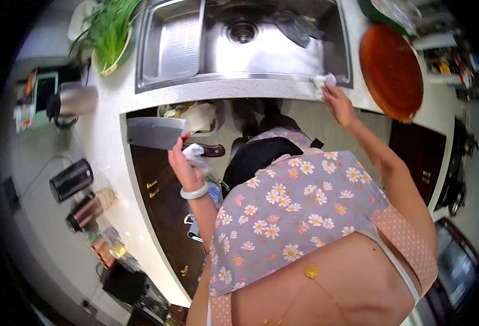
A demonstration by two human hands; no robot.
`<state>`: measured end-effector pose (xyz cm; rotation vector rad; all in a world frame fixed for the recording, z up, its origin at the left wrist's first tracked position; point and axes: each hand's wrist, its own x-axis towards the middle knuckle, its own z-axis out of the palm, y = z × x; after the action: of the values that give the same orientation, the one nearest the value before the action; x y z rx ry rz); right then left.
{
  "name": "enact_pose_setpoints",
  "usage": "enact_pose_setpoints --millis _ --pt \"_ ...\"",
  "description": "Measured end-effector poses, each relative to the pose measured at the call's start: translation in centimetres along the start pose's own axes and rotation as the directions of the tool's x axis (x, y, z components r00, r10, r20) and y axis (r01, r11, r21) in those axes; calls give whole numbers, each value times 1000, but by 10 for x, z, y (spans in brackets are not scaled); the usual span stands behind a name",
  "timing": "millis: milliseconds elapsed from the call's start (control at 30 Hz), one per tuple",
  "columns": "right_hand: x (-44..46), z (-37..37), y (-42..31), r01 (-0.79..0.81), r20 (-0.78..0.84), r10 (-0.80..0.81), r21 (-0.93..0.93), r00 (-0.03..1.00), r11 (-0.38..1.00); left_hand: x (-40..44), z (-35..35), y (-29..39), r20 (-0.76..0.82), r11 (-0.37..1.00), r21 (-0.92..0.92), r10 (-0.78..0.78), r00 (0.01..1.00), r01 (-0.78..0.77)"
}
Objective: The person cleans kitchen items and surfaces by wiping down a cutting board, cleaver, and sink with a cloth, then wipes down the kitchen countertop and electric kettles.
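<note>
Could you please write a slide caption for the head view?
At a sink, the left hand holds a cleaver and a white wad; the right hand holds another white wad near the rim.

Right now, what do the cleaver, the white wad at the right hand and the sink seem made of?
Cleaver: the blade looks like smooth grey steel, by its metallic sheen; the dark brown handle seems wooden, though plastic is possible. White wad: soft, matt, probably tissue or thin cloth, as it looks crumpled. Sink: likely stainless steel, satin, from its silvery reflections.
</note>
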<state>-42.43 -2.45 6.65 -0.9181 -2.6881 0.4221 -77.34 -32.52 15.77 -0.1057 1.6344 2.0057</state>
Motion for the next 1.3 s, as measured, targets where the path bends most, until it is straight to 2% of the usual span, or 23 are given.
enact_pose_setpoints --millis 67,100,133,167,233,300,367,433,500,567,600,700,767,867,933,967,1000,1033,1067,1100,1200,1233,1300 --pt "12 29 -2 -59 10 59 243 998 968 -8 6 -3 -70 998 -41 -47 996 44" --pt "37 21 -29 132 16 -133 78 991 988 -13 6 -3 -87 995 -70 -79 993 73" --pt "64 28 -49 251 26 -254 85 967 964 -15 -1 -10 -60 995 -81 -67 996 62" --pt "86 37 -72 362 29 -366 89 930 928 -28 5 -3 -112 995 -85 -68 991 58" --pt "134 80 -118 475 -15 -483 218 875 853 -39 0 -2 -205 997 -42 -68 976 61" --pt "180 102 -175 538 99 -574 250 813 805 -56 -3 0 -292 998 -47 -42 955 30" --pt "221 133 -234 187 310 -328 409 892 893 -72 -13 -8 -377 998 -56 -24 926 3" --pt "253 146 -279 414 268 -510 344 817 843 -91 -25 -19 -483 995 -93 -69 873 27" --pt "288 201 -309 628 207 -670 238 712 741 -111 -28 -28 -563 992 -124 -87 822 19" --pt "318 227 -346 690 233 -720 207 654 694 -127 -25 -36 -633 989 -149 -91 768 -5" --pt "329 247 -360 700 95 -726 208 681 683 -134 -24 -39 -666 988 -154 -88 741 -21" --pt "346 233 -386 639 262 -657 162 707 752 -153 -17 -43 -721 985 -159 -68 689 -69" --pt "342 231 -379 675 277 -687 153 672 722 -157 -15 -53 -749 982 -173 -83 657 -73" --pt "323 211 -338 717 312 -738 201 599 667 -145 -8 -48 -689 961 -255 -104 717 -105" --pt "296 191 -283 799 242 -815 187 526 572 -130 -9 -47 -654 959 -258 -83 752 -119" --pt "277 169 -259 714 319 -750 245 579 655 -120 -7 -43 -640 960 -252 -72 765 -121" --pt "258 152 -228 691 286 -751 296 595 660 -114 -5 -40 -628 962 -243 -62 776 -121" --pt "241 123 -210 544 379 -659 373 650 751 -106 -1 -38 -619 962 -242 -54 783 -124" --pt "222 123 -177 512 379 -631 373 677 773 -99 2 -36 -610 963 -239 -49 791 -125" --pt "209 94 -152 681 258 -767 353 588 641 -94 4 -35 -602 964 -234 -45 797 -123" --pt "159 43 -96 601 349 -674 306 651 739 -83 10 -34 -547 957 -272 -69 834 -99" --pt "144 41 -68 606 380 -667 283 641 744 -78 13 -32 -528 952 -290 -74 846 -98" --pt "118 22 -51 545 325 -608 271 724 794 -69 11 -38 -506 957 -279 -76 859 -80"
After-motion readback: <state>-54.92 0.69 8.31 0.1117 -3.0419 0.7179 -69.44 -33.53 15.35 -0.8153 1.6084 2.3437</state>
